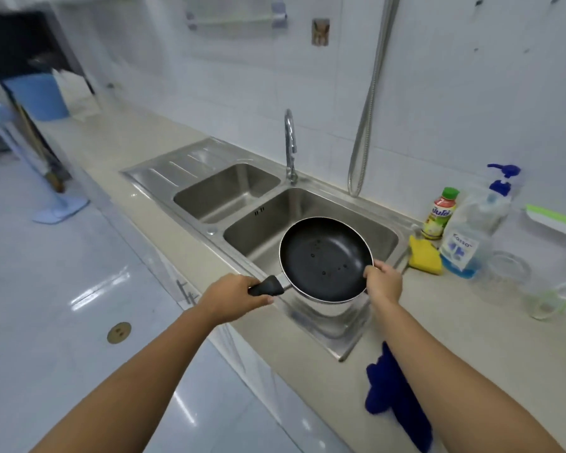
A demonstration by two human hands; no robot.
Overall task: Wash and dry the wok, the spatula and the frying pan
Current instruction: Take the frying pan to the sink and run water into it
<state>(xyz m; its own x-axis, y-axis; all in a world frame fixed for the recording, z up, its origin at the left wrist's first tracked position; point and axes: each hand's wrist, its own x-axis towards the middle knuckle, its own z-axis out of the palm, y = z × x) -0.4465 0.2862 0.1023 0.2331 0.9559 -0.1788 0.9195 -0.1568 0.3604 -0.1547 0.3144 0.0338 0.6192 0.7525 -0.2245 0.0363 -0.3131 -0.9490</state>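
A black non-stick frying pan (324, 258) with a silver rim is held tilted over the near edge of the right sink basin (268, 230). My left hand (234, 297) is wrapped around its black handle. My right hand (384, 281) pinches the pan's right rim. A few small specks dot the pan's inner surface. No wok or spatula is in sight.
The faucet (290, 145) stands behind the double steel sink, with the left basin (223, 191) and a drainboard beyond. A yellow sponge (423, 255), green-capped bottle (438, 214), blue-pump soap bottle (477, 230) and glass jug (517, 282) sit right. A blue cloth (389, 390) lies on the counter's near edge.
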